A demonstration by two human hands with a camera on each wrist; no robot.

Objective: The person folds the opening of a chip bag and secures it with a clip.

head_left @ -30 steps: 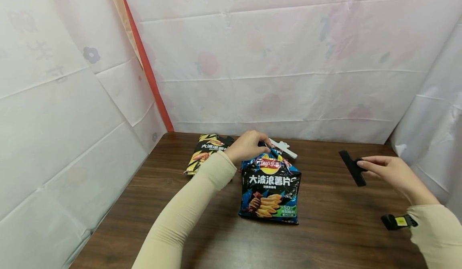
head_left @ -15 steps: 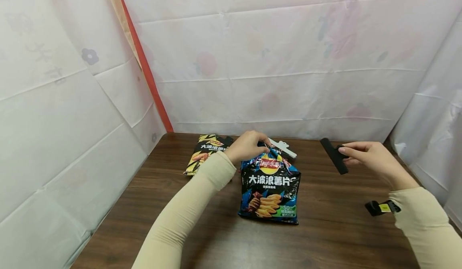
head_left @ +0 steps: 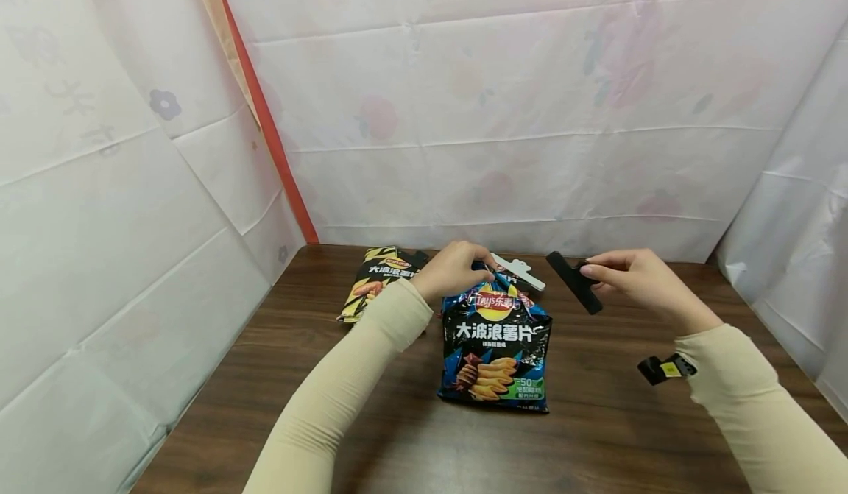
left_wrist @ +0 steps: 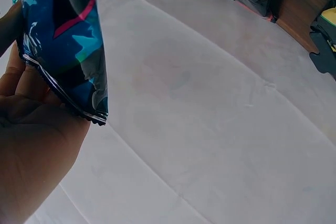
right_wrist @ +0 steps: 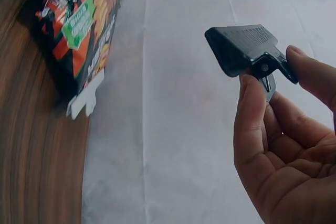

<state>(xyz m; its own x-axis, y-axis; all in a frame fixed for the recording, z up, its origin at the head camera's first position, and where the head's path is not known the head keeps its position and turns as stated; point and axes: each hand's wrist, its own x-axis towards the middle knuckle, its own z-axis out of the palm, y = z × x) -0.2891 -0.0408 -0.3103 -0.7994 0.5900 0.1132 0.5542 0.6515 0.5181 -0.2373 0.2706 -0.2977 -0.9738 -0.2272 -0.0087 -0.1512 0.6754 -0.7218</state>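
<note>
My left hand (head_left: pixel 457 269) pinches the folded top of a black and blue bag of potato chips (head_left: pixel 495 354), which stands on the table with its front facing me. In the left wrist view the bag's blue edge (left_wrist: pixel 79 45) hangs from the fingers. To the right of the bag, raised off the table, my right hand (head_left: pixel 632 280) holds a black bag clip (head_left: pixel 573 282) by its handle. The right wrist view shows the clip (right_wrist: pixel 244 48) between thumb and fingers, its handle end towards the palm.
Behind my left hand lies a yellow and black chip bag (head_left: pixel 371 280) with a dark clip on its top. A white clip (head_left: pixel 520 272) sits on another chip bag, mostly hidden behind the blue one. White cloth walls (head_left: pixel 530 111) border the brown table (head_left: pixel 298 391).
My right hand has moved left towards the blue chip bag, carrying the black bag clip. The left hand and the bag have stayed almost in place.
</note>
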